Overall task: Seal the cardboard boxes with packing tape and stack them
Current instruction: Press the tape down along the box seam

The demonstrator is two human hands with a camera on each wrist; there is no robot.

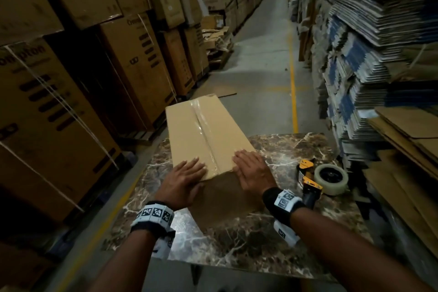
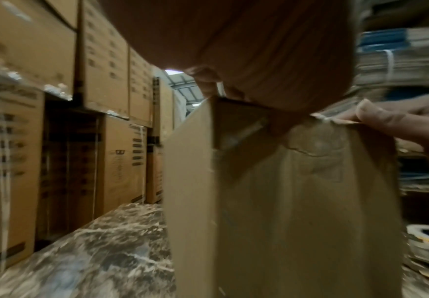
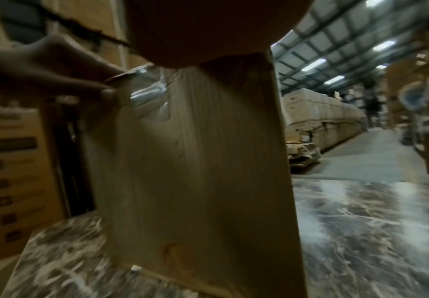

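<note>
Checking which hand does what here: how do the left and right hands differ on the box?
The left hand lies on the box left of the tape strip, reaching its near-left corner; the right hand lies right of the strip, at the near-right corner. The tape dispenser sits on the table close to the right hand, far from the left. Both rest flat with straight fingers, neither holding anything.

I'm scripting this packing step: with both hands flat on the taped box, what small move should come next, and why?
Probably press the tape end down over the box's near edge. The left hand and right hand lie flat either side of the seam, and the wrist views show the tape wrinkled on the end face.
</note>
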